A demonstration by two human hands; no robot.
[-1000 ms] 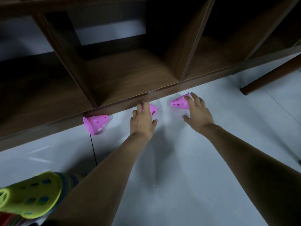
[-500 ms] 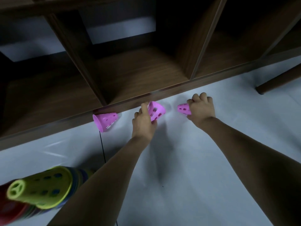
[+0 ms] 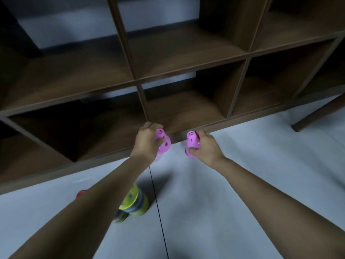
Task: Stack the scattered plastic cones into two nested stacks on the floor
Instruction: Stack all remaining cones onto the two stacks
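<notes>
Pink perforated plastic cone [image 3: 163, 142] clamped in left hand [image 3: 147, 144], 2nd pink cone [image 3: 192, 144] in right hand [image 3: 207, 150]; a careless drop could topple the near multicoloured cone stack [image 3: 135, 202].

I see a room, maybe a home: wooden cube shelf [image 3: 186, 51] just beyond the fingers [image 3: 204, 135], pale tiled floor [image 3: 205, 212] below them.
</notes>
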